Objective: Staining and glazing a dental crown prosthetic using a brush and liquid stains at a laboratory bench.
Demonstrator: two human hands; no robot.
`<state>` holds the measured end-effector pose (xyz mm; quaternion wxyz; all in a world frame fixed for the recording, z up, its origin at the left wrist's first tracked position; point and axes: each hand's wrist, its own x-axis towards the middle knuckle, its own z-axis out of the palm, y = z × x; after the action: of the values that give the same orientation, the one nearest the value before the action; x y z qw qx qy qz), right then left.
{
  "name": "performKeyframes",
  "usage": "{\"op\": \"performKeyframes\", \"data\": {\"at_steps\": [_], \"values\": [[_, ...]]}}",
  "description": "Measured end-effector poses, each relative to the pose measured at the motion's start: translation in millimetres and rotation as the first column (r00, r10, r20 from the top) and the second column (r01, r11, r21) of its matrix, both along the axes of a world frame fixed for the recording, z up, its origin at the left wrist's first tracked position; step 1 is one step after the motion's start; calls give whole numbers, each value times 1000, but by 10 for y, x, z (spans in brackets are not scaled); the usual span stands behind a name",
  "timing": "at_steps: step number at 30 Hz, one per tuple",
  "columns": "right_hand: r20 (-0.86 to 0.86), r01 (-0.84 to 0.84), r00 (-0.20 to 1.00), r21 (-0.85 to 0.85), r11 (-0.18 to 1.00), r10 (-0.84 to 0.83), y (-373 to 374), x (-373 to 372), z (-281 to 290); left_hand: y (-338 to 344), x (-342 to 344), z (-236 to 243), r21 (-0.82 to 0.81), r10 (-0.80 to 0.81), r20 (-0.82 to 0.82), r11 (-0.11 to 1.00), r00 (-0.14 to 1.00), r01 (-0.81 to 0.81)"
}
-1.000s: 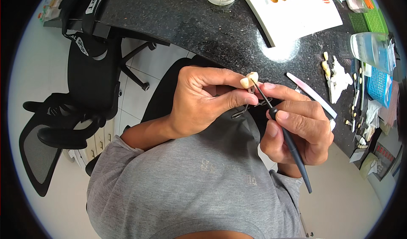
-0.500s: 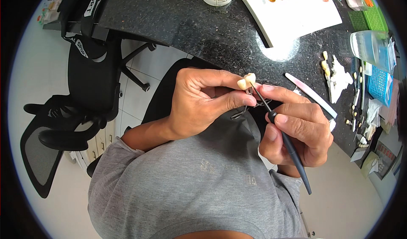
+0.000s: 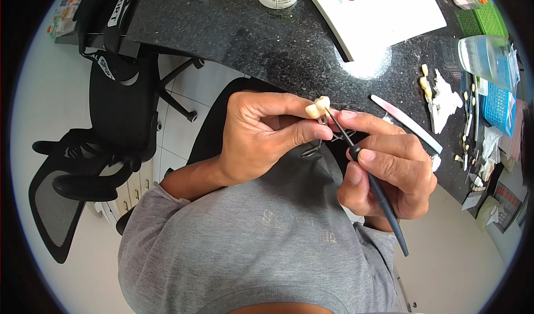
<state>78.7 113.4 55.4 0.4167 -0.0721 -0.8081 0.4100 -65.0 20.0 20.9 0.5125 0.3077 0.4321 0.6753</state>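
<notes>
Looking down from the head view, one sees the left hand (image 3: 253, 133) with thumb and forefinger pinched on a slim metal holder (image 3: 311, 151), whose looped wire-like parts show below and beside the thumb. Just above the fingertips sit the cream tooth-shaped pieces (image 3: 317, 108), joined side by side and out over the person's lap, near the front edge of the dark speckled bench (image 3: 233, 35). The right hand (image 3: 392, 169) grips a dark-handled tool (image 3: 384, 200) like a pen, fingers closed round its collar, and the thin tip reaches the right side of the pieces; whether it touches or stops just short, I cannot tell.

The main risk, as I judge it, is a slip of that tip: if either hand shook, it could scratch the cream surface or jab the left thumb, which lies close by. So narrow a pinch could also let the holder twist if the tool pressed sideways. Should the pieces work loose, they would probably drop to the lap or floor, since no bench lies directly beneath them. A sharp swing of the right hand might knock the pink-and-white strip (image 3: 406, 123), which lies just behind its knuckles, and push it toward the crumpled white tissue (image 3: 444, 105)
</notes>
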Motion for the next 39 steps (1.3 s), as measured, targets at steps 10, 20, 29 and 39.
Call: {"op": "performKeyframes", "data": {"at_steps": [10,20,29,39], "values": [[-41,42,998,-37,998,-43,-9,-29,-1,1,7,-11,14,-1,-2,1000,1000,1],[46,-39,998,-13,999,40,-9,24,26,-4,-3,-20,23,-10,-7,1000,1000,11],[56,-50,997,-16,999,51,3,48,29,2,-18,-14,28,-36,-26,999,999,37],[43,-49,998,-7,999,49,-7,38,26,-4,-10,-24,29,-29,-15,999,999,30]]}}
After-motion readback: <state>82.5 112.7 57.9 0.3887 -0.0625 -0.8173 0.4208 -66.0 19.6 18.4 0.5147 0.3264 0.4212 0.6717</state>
